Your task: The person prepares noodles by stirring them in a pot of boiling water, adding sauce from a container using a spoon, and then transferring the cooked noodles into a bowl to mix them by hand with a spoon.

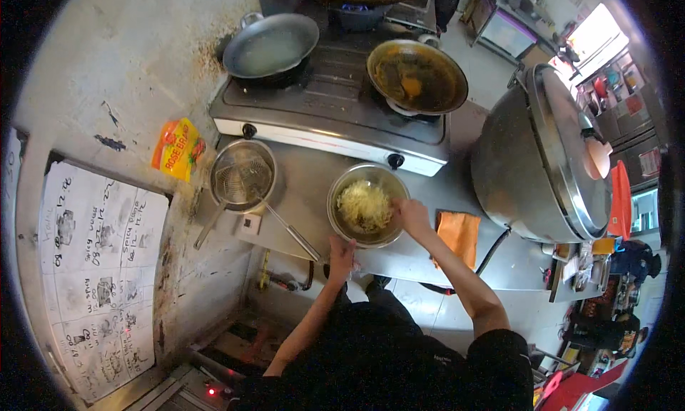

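Observation:
A round steel bowl (336, 230) stands on the metal counter with a mound of pale yellow noodles (365, 203) in it. Some darker brown matter shows at the noodles' near side. My left hand (341, 257) grips the bowl's near left rim, and a small clear, shiny piece beside the wrist is too blurred to name. My right hand (413, 217) reaches over the right rim, its curled fingers at the noodles' edge; whether they hold a utensil is hidden. Left of the bowl, a wire-mesh strainer (243, 176) rests across a steel pot (274, 162).
Behind the bowl is a gas stove (332, 106) bearing a wok of cloudy liquid (273, 44) and a wok of brown oil (417, 79). An orange cloth (458, 234) and a large lidded pot (514, 165) stand rightward. A yellow pouch (182, 149) is by the left wall.

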A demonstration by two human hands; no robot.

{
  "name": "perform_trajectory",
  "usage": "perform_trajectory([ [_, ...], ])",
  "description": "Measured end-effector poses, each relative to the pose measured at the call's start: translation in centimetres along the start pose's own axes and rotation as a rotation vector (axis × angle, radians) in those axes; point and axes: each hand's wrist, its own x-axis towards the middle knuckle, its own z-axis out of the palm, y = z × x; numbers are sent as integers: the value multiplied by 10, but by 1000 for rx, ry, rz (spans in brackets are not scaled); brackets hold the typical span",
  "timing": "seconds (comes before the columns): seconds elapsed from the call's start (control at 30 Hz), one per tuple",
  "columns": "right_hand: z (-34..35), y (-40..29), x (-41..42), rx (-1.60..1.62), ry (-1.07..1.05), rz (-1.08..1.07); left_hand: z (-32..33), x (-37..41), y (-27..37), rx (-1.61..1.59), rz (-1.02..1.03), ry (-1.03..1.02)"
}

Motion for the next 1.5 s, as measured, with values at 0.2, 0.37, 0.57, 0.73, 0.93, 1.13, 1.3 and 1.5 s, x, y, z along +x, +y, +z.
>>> perform_trajectory([
  [0.2,-4,-11,-2,-271,-165,-149,-6,7,17,-160,-277,-2],
  [0.37,8,-3,16,-273,127,-182,-12,11,27,-127,-334,-66],
  [0.57,-44,-15,10,-324,27,-254,-16,15,25,-184,-279,-26],
  [0.73,-23,-22,6,-370,-65,-374,-9,19,29,-219,-203,71],
  [0.93,-47,17,21,-426,-27,-347,-9,23,25,-165,-200,-25],
  [1.13,-17,45,-29,130,-175,-195,-1,16,53,-27,-237,26],
  [1.3,30,37,-32,628,-86,-6,-14,14,7,91,92,-67],
  [1.5,22,14,-13,-5,192,-116,-3,7,46,17,-208,-3],
])
